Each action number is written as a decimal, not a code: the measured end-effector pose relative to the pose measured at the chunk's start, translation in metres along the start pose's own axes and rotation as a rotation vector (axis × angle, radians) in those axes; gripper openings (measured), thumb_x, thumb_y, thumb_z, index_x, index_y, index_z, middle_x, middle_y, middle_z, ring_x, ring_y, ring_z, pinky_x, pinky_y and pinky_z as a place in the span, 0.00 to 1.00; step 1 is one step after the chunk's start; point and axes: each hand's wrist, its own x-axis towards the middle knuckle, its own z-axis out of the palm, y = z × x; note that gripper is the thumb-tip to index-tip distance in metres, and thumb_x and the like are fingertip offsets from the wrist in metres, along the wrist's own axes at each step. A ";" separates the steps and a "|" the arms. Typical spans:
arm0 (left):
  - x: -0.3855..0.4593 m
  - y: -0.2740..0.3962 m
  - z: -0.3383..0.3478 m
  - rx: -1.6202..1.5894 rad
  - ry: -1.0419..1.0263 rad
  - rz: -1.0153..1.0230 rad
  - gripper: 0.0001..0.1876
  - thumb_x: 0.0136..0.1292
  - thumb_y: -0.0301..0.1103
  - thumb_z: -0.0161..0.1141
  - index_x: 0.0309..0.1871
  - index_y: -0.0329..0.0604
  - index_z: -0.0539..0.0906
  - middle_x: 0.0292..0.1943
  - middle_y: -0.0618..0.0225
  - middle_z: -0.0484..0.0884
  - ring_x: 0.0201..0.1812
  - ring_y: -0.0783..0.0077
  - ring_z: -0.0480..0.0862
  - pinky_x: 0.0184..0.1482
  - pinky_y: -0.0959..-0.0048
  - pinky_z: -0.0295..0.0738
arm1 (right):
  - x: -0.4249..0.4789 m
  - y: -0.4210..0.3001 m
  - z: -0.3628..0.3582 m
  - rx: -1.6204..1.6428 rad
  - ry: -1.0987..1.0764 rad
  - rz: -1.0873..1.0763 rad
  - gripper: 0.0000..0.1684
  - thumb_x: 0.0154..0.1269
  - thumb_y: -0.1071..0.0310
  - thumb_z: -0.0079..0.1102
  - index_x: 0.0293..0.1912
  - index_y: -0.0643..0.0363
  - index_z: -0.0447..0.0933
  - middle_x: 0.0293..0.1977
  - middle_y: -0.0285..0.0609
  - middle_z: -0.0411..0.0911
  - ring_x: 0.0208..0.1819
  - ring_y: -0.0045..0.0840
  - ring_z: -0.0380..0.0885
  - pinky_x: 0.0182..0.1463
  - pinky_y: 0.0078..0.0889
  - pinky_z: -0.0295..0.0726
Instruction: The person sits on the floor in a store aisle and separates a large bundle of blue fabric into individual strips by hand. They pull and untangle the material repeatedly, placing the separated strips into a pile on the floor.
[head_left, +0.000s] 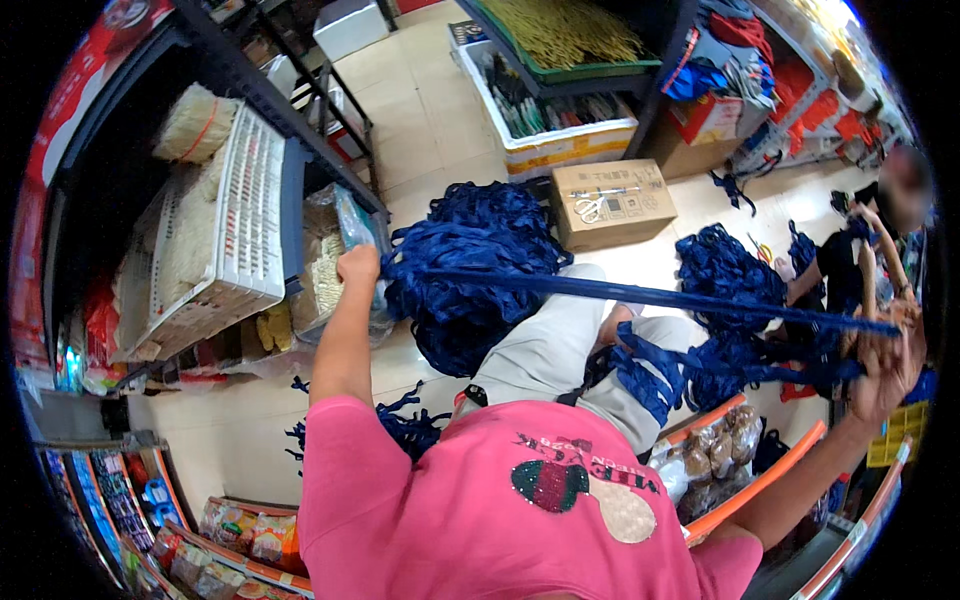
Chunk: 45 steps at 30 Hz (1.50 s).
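Note:
Dark blue fabric strips (637, 292) stretch in a taut band across my body at about knee height. At the left end, my left hand (358, 264) is closed in a fist on them, beside a large heap of blue strips (480, 225) on the floor. Far out to the right, my right hand (889, 367) holds the other end; its fingers are blurred. A second length of strip (780, 371) runs back from that hand to the loose strips (652, 375) over my grey-trousered leg.
A cardboard box (615, 206) with white-handled scissors (589, 210) on top stands ahead. Another person (840, 262) sits at the right by a second blue heap (727, 270). A shelf with a white plastic basket (251, 202) is at left, and orange-edged shelves (757, 480) flank me.

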 end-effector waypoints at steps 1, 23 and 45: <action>-0.008 0.010 -0.022 0.039 -0.191 -0.059 0.12 0.47 0.26 0.48 0.37 0.40 0.78 0.35 0.54 0.77 0.37 0.59 0.78 0.37 0.66 0.73 | 0.005 0.015 0.012 -0.151 0.055 -0.031 0.05 0.56 0.73 0.41 0.35 0.61 0.61 0.29 0.37 0.63 0.25 0.15 0.59 0.27 0.14 0.62; -0.025 0.020 -0.186 -2.360 -0.233 0.479 0.09 0.60 0.31 0.45 0.24 0.39 0.69 0.11 0.79 0.53 0.10 0.86 0.51 0.11 0.85 0.45 | -0.029 0.197 -0.013 -0.943 0.325 0.590 0.05 0.41 0.72 0.57 0.20 0.62 0.71 0.08 0.29 0.61 0.08 0.10 0.57 0.10 0.13 0.52; -0.004 0.191 -0.038 -0.061 0.102 0.798 0.13 0.48 0.33 0.52 0.39 0.43 0.74 0.35 0.58 0.74 0.42 0.55 0.71 0.41 0.61 0.68 | -0.186 0.126 0.003 -0.603 0.108 0.434 0.14 0.41 0.74 0.61 0.33 0.67 0.74 0.19 0.37 0.73 0.19 0.14 0.70 0.21 0.17 0.66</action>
